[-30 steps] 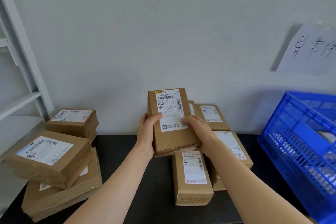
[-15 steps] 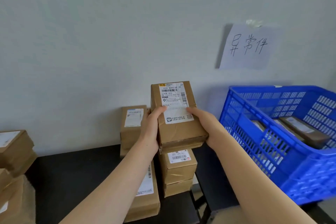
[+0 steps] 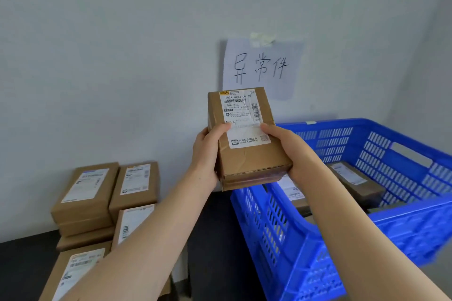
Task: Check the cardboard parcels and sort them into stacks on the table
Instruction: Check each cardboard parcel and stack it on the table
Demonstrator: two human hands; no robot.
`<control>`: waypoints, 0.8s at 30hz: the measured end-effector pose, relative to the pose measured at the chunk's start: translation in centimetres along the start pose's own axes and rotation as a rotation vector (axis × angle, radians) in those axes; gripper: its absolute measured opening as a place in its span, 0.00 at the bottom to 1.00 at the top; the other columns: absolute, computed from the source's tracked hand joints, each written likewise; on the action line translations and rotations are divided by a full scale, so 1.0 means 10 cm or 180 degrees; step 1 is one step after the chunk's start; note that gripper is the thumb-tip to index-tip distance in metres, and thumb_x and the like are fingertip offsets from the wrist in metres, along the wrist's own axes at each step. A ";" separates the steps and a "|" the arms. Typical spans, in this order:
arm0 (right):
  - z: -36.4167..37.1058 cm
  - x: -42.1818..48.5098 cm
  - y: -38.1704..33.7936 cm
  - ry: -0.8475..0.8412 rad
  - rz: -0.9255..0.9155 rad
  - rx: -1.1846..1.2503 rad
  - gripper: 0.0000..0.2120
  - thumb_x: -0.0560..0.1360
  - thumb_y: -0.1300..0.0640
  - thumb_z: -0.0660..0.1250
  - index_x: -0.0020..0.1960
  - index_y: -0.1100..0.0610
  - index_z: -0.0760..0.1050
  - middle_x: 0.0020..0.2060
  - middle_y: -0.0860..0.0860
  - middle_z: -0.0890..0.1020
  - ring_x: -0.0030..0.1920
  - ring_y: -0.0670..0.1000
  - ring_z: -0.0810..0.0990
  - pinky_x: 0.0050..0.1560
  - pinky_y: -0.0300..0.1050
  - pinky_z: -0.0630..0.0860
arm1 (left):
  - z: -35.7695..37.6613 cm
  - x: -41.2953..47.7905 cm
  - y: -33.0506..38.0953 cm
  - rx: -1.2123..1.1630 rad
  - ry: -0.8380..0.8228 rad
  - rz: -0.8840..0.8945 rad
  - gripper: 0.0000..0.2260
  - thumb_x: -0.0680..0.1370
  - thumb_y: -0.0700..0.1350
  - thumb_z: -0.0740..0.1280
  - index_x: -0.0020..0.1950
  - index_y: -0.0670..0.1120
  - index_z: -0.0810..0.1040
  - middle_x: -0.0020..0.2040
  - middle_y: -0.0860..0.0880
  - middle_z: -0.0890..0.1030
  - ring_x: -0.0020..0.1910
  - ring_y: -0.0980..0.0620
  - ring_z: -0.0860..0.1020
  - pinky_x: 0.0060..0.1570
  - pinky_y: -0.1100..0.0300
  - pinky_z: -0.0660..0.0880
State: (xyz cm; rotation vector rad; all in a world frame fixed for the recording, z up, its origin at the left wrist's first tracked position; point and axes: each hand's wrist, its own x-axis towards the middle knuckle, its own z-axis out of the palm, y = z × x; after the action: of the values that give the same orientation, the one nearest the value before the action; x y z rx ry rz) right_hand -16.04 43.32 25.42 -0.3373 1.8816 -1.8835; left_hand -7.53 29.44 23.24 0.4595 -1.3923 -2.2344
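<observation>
held parcel: a creased brown cardboard parcel with a white printed shipping label, up in the air with the label facing me, over the left rim of the crate, out past the bench's right edge.
left grip: my left grip is wrapped round the parcel's left side, thumb across the label's edge.
right grip: my right grip clasps the right side, thumb tip on the label.
crate: a large blue slotted plastic crate, just beside the bench's right edge; i cannot tell if they touch.
inside the crate: brown labelled cardboard boxes lying flat.
bench: a black-topped bench.
stacks: two stacks of brown labelled cardboard parcels side by side at the bench's back edge, against the wall; further labelled parcels lie nearer its front edge.
wall note: a white paper sheet with handwritten characters, taped up behind the held parcel's top.
</observation>
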 end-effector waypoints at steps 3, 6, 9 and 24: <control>-0.38 0.13 -0.10 0.0088 0.0095 0.0082 0.13 0.68 0.46 0.73 0.48 0.53 0.82 0.42 0.51 0.86 0.47 0.55 0.84 0.54 0.53 0.79 | 0.39 0.14 -0.09 0.0017 -0.0072 -0.0071 0.18 0.73 0.50 0.70 0.62 0.48 0.76 0.48 0.46 0.85 0.45 0.46 0.84 0.34 0.55 0.80; -0.67 0.26 -0.14 0.0217 0.0142 0.0083 0.12 0.68 0.46 0.74 0.47 0.52 0.81 0.40 0.50 0.86 0.46 0.54 0.84 0.49 0.51 0.80 | 0.68 0.28 -0.20 0.0160 -0.0076 -0.0102 0.19 0.73 0.50 0.70 0.62 0.48 0.76 0.50 0.46 0.85 0.48 0.46 0.84 0.45 0.52 0.81; -0.93 0.39 -0.17 0.0394 0.0132 0.0164 0.11 0.68 0.46 0.74 0.45 0.51 0.80 0.36 0.49 0.86 0.43 0.53 0.84 0.44 0.48 0.80 | 0.93 0.48 -0.31 0.0286 -0.0145 -0.0142 0.19 0.73 0.50 0.70 0.62 0.47 0.77 0.51 0.46 0.84 0.51 0.45 0.83 0.55 0.46 0.78; -1.65 1.17 0.16 0.0822 0.0638 0.0117 0.07 0.72 0.51 0.72 0.46 0.53 0.77 0.40 0.52 0.85 0.45 0.54 0.83 0.52 0.53 0.79 | 1.47 1.36 -1.01 0.0680 -0.0353 -0.1091 0.06 0.76 0.50 0.69 0.49 0.49 0.80 0.43 0.49 0.85 0.47 0.49 0.82 0.52 0.52 0.78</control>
State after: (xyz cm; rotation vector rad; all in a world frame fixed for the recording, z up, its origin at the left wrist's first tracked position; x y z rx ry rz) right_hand -33.87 52.30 21.57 0.1098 1.9570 -1.8939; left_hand -28.50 36.80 19.99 0.7023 -1.7314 -2.4170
